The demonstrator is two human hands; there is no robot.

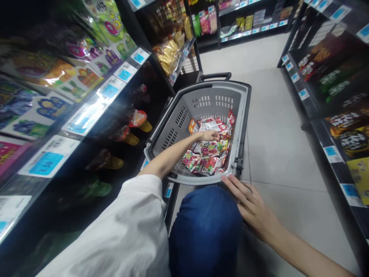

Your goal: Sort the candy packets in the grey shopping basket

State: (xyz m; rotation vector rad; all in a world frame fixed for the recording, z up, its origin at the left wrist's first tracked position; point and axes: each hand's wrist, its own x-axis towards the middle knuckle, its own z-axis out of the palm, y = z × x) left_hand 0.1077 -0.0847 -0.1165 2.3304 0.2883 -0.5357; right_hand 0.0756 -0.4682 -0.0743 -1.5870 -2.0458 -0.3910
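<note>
A grey plastic basket (245, 100) with a black handle stands on the floor in front of my knee. Several small snack packs (209, 149), mostly red and white with a few orange and yellow, lie in its bottom. Over these packs, inside the basket, is my left hand (211, 135), its fingers curled closed; whatever they hold, if anything, is too small to make out. My right hand (242, 192) rests with extended fingers at the basket's near right corner, fingertips touching the rim.
To the left, a shelf (115, 86) with price tags holds fruit snack bags (86, 77), with jelly cups (138, 119) below. Another shelf (311, 111) with dark snack bags lines the right side. More shelving stands at the back, beyond the tiled floor (271, 146).
</note>
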